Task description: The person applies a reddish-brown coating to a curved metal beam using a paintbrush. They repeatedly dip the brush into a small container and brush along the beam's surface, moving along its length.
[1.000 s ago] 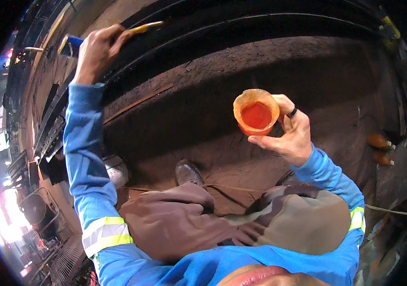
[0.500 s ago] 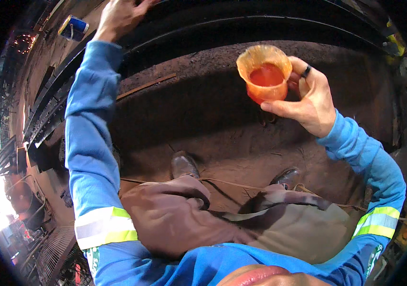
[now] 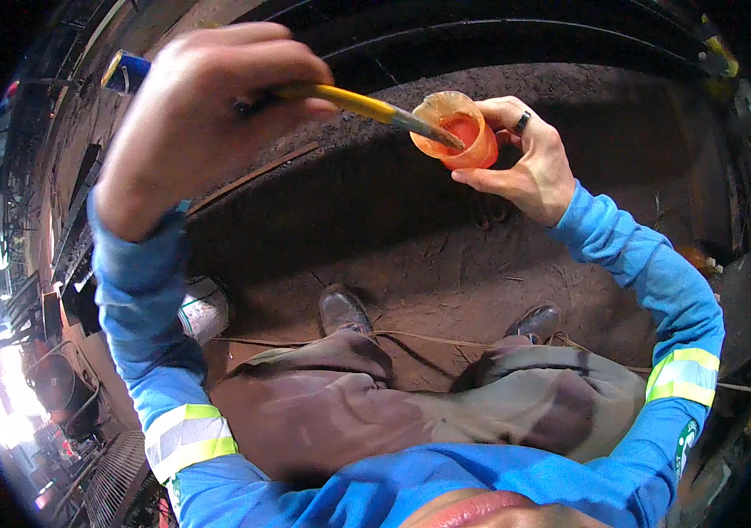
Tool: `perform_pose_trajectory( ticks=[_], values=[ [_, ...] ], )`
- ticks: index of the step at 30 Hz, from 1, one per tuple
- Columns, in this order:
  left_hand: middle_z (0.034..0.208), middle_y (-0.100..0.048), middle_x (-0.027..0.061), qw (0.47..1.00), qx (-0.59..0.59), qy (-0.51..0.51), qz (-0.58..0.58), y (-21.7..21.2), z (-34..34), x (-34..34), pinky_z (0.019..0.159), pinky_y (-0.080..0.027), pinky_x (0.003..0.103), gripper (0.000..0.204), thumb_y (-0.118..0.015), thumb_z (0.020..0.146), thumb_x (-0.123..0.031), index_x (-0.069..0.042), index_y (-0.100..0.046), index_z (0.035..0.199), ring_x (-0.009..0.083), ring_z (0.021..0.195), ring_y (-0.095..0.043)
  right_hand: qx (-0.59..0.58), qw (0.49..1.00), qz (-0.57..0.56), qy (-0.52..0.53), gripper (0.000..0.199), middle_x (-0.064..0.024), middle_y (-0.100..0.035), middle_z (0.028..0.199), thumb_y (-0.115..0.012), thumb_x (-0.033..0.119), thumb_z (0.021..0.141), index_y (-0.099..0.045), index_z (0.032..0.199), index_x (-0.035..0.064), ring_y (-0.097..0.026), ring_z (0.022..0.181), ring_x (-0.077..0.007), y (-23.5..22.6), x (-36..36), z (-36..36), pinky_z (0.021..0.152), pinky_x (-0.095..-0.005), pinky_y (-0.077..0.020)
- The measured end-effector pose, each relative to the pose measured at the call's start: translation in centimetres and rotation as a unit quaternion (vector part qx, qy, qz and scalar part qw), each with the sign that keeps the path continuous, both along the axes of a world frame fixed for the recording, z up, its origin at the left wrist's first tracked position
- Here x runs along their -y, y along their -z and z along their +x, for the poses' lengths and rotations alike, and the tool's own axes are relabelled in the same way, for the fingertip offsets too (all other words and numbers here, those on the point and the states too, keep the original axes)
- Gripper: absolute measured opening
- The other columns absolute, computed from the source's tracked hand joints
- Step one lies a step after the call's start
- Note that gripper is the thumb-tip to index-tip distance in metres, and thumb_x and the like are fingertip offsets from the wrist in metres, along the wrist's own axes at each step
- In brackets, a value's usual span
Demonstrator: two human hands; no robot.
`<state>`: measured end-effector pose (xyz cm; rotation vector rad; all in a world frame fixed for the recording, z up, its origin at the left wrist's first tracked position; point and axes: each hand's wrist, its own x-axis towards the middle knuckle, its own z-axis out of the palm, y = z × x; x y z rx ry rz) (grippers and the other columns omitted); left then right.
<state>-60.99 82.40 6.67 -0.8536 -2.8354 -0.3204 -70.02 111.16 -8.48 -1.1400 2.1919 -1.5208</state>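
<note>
My right hand [image 3: 530,158] grips a small clear plastic cup [image 3: 459,132] of red-orange paint, held out in front of me above the dark ground. My left hand [image 3: 208,114] is raised close to the camera and closed around a yellow-handled brush [image 3: 349,101]. The brush tip reaches into the cup's mouth and touches the paint. Both arms wear blue sleeves with yellow reflective bands. Below them show my brown trousers and two dark boots [image 3: 345,310].
A white and grey can [image 3: 204,310] stands on the ground by my left leg. A long dark steel beam [image 3: 481,35] curves across the top. A blue object [image 3: 125,70] lies at upper left. Metal racks and bright lights fill the left edge. Thin cord [image 3: 428,338] crosses near my feet.
My left hand came back from the far upper left and swung the brush over into the cup. My right hand kept the cup raised, shifting it slightly left.
</note>
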Motion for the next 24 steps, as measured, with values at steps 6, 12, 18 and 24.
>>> perform_pose_trajectory(
  ticks=[6,12,18,24],
  values=[
    [0.077,-0.063,0.0104,1.000,-0.012,0.009,-0.016,1.7,-0.3,-2.2,0.057,-0.048,0.033,0.016,-0.075,0.083,-0.015,-0.001,-0.066,0.086,0.0262,0.066,-0.062,0.011,1.000,-0.006,0.012,0.059,-0.0093,-0.062,0.113,-0.089,0.014,0.065,-0.063,0.118,0.0051,-0.063,0.101,-0.0197,-0.3,0.3,0.5,0.085,-0.0301,-0.0522],
    [0.069,-0.060,0.0121,0.999,-0.035,-0.026,-0.010,2.8,0.0,-2.4,0.053,-0.047,0.035,0.018,-0.074,0.085,-0.019,-0.003,-0.066,0.083,0.0285,0.059,-0.060,-0.029,0.999,0.007,0.038,0.059,-0.0099,-0.062,0.110,-0.089,0.013,0.064,-0.064,0.117,0.0058,-0.063,0.100,-0.0209,-0.5,0.1,0.7,0.088,-0.0315,-0.0517],
    [0.063,-0.057,0.0077,0.979,0.131,-0.115,0.103,4.5,-0.9,-2.6,0.053,-0.041,0.031,0.031,-0.069,0.090,-0.029,0.000,-0.069,0.081,0.0182,0.056,-0.054,-0.050,0.996,0.042,0.061,0.059,-0.0108,-0.062,0.110,-0.089,0.013,0.062,-0.065,0.115,0.0059,-0.063,0.101,-0.0231,0.0,0.3,1.1,0.090,-0.0336,-0.0515],
    [0.065,-0.056,-0.0011,0.908,0.272,-0.250,0.199,4.1,-0.6,1.3,0.049,-0.031,0.024,0.043,-0.067,0.091,-0.044,-0.001,-0.074,0.088,0.0047,0.057,-0.045,-0.042,0.990,0.074,0.114,0.058,-0.0110,-0.062,0.109,-0.089,0.012,0.063,-0.065,0.116,0.0077,-0.064,0.102,-0.0252,0.0,0.3,0.7,0.092,-0.0337,-0.0519]
  ],
)
